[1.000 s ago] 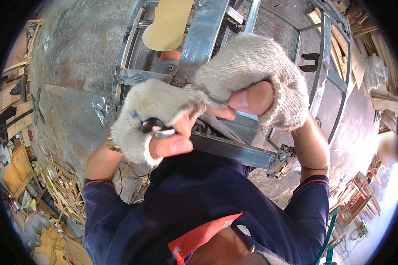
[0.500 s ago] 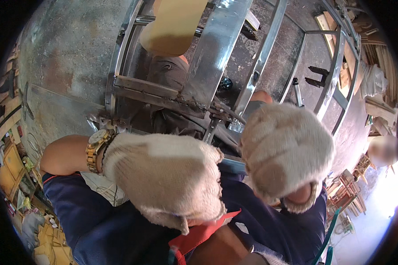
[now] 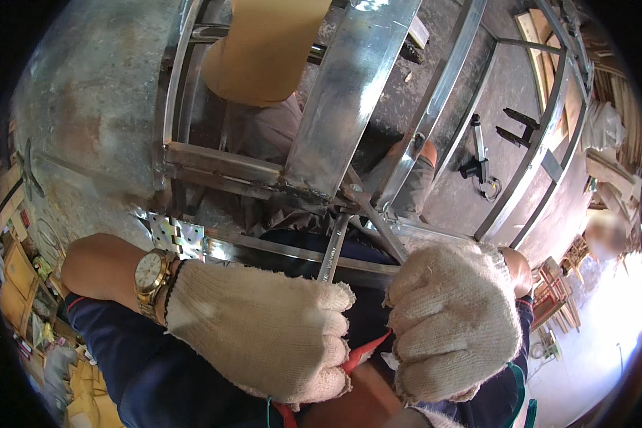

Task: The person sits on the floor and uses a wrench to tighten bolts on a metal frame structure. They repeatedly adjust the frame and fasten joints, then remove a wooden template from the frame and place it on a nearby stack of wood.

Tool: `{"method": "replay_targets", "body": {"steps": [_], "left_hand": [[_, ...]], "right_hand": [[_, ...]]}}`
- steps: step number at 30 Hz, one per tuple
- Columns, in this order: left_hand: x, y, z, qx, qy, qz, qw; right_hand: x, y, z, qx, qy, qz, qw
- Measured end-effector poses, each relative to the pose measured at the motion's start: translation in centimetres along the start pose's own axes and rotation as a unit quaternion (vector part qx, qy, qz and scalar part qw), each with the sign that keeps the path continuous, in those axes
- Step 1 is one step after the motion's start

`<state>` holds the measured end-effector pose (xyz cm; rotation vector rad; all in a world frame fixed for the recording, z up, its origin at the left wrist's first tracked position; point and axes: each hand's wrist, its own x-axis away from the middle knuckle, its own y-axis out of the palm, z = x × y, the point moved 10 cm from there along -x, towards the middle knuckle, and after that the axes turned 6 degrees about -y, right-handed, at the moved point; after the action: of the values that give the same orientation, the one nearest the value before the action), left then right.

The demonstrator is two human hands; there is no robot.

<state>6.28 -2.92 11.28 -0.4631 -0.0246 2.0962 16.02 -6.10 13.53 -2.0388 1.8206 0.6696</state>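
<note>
My left hand, in a knitted off-white glove with a gold watch at the wrist, is closed around the lower end of a steel wrench. The wrench's upper end meets the welded joint of a steel tube frame. My right hand, gloved alike, is curled closed to the right of the left one; what it holds, if anything, is hidden. A thin metal bar slants from the joint down to the edge of the right glove. A perforated plate hinge lies on the frame near my left wrist.
Beyond the frame's wide flat bar is a tan sheet, with another person's knee below. A black-ended clamp-like tool lies on the concrete floor. Wood pieces are stacked at right; a red strip hangs before me.
Both hands have shifted lower in the picture. The right hand has turned, so its folded fingers show. More of the wrench, the slanting bar and the hinge is visible.
</note>
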Motion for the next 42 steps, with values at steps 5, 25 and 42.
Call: {"method": "replay_targets", "body": {"steps": [5, 25, 42], "left_hand": [[-0.5, -1.8, 0.5, 0.002, 0.031, 0.047, 0.998], [10.3, -15.1, -1.7, 0.435, 0.098, 0.344, 0.826], [10.0, 3.6, -10.2, 0.621, 0.08, 0.602, 0.496]], "right_hand": [[-0.1, -0.6, 0.3, -0.027, 0.012, -0.009, 1.0], [10.0, -13.4, -6.0, 0.076, 0.261, 0.435, 0.858], [4.5, -4.8, 9.4, 0.463, 0.489, -0.091, 0.733]]}}
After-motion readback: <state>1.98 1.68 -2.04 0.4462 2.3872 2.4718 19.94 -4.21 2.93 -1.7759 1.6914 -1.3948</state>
